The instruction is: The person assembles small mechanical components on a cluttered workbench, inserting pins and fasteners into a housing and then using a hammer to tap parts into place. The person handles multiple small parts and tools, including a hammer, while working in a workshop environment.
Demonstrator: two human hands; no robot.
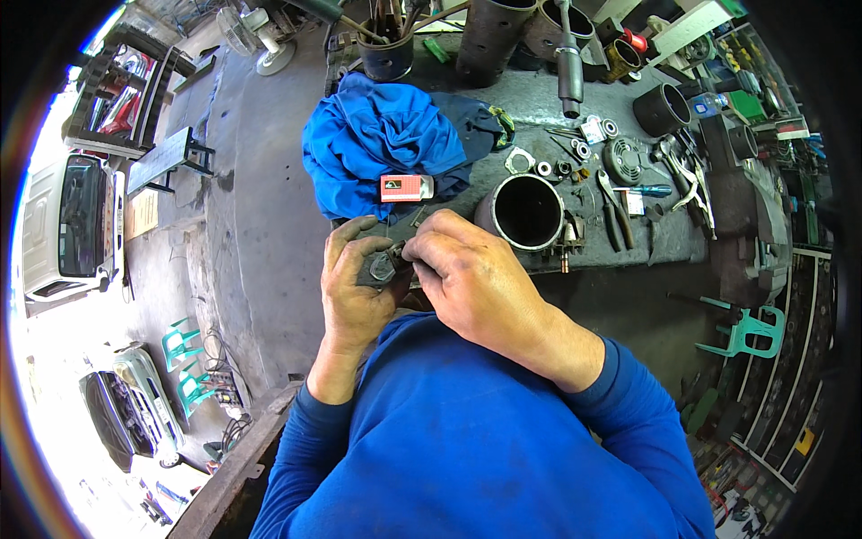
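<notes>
My left hand [348, 286] holds a small grey metal part [383, 266] with a rounded face, just in front of my body at the workbench's near edge. My right hand [467, 269] meets it from the other side, thumb and fingers pinched at the part's upper right. What the right fingertips grip there is mostly hidden. Just beyond the hands lies a small red-and-white cardboard box [401, 188], against a crumpled blue cloth [377, 135]. A wide metal cylinder [483, 217], open at the top, stands right of my right hand.
Pliers [615, 211], a screwdriver [648, 189], a round slotted cover [626, 160] and several rings lie to the right on the workbench. A tool can [386, 63] and large tubes [492, 45] line its far side. A teal chair [752, 331] stands at right, a fan [269, 47] far left.
</notes>
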